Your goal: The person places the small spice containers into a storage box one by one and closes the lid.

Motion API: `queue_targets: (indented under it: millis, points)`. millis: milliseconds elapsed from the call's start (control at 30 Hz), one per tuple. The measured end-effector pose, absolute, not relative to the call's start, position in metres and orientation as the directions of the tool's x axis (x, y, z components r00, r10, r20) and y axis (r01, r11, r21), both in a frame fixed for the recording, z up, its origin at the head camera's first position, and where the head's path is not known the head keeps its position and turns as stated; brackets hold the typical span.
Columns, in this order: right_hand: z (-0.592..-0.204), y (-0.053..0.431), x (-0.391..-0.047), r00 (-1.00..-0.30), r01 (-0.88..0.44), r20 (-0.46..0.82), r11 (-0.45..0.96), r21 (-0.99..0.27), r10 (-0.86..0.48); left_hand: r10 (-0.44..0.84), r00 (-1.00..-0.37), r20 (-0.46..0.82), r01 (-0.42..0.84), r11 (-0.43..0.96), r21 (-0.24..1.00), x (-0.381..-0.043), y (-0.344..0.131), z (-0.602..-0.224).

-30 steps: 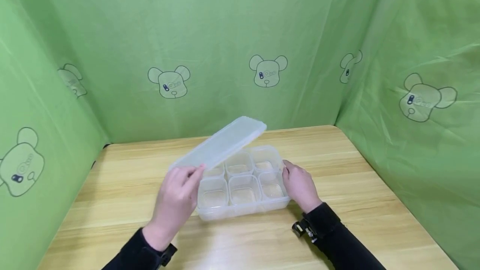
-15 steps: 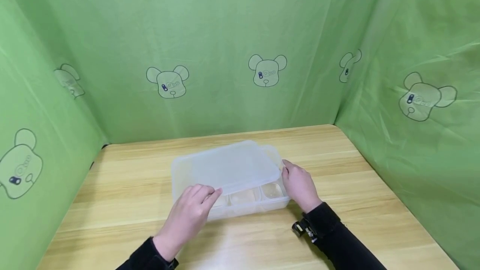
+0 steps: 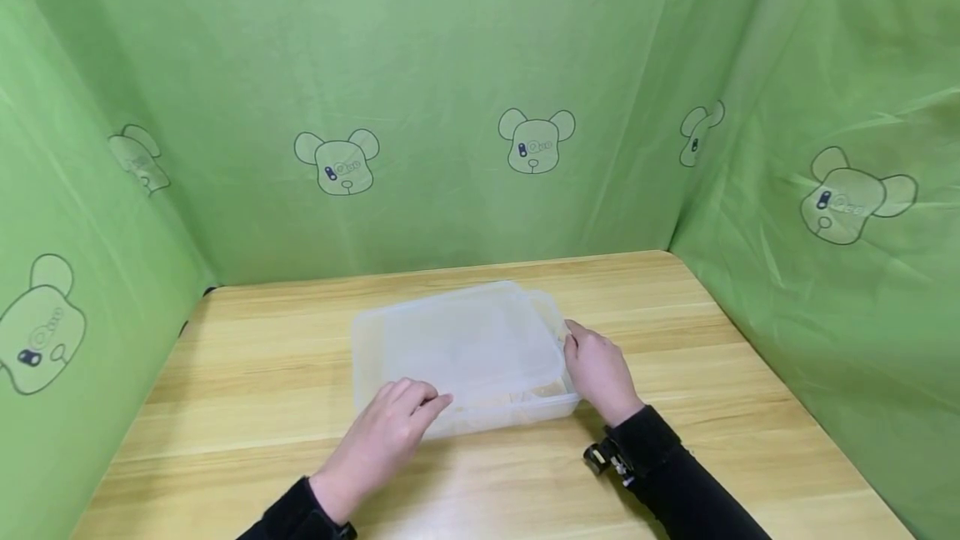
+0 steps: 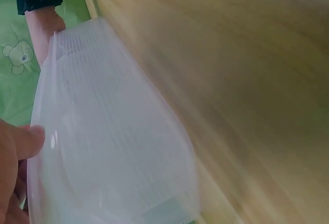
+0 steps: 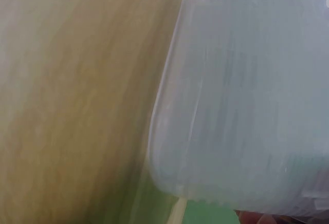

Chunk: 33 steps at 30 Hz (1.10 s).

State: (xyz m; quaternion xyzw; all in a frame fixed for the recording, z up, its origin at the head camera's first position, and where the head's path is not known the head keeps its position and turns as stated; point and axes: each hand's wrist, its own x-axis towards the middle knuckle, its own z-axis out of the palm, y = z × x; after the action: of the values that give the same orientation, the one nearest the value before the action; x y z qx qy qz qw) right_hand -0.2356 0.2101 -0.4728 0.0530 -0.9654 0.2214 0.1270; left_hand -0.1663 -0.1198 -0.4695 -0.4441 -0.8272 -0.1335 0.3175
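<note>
A frosted, translucent rectangular lid lies skewed over a clear plastic storage box. It hangs past the left end and leaves the box's right end and a strip along the front uncovered. The divided cups inside show only faintly. My left hand pinches the lid's near edge toward the left; in the left wrist view its thumb lies at the edge. Gripping the box's right end is my right hand, its thumb up at the rim. Only a bit of its fingers shows in the right wrist view.
The box stands on a light wood-grain table. Green cloth walls printed with bear heads enclose the back and both sides. A small device is strapped to the right wrist over a black sleeve.
The lid has come down from a raised tilt to lie over the box, shifting right and toward me with my left hand. My right hand has stayed at the box's right end.
</note>
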Motion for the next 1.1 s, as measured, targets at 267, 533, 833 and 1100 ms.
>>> queue_targets:
  millis: [267,533,833,1100]
  points:
    - [-0.4721,0.2105,-0.234,-0.965,-0.16,0.257,0.895,-0.416,-0.053,0.67,-0.446,0.593,0.833,0.553,0.001,-0.167,-0.1199,-0.4752]
    - [-0.4723,0.2113,-0.2334,-0.958,-0.181,0.277,0.902,-0.392,-0.072,0.66,-0.461,0.593,0.834,0.551,0.036,-0.1693,-0.1201,-0.4766]
    - [-0.4728,0.2113,-0.232,-0.971,-0.161,0.232,0.89,-0.427,-0.064,0.668,-0.461,0.584,0.843,0.535,0.054,-0.1717,-0.1241,-0.4764]
    - [-0.4712,0.2092,-0.2335,-0.968,-0.158,0.245,0.894,-0.419,-0.056,0.685,-0.469,0.557,0.845,0.533,0.056,-0.1726,-0.1284,-0.4749]
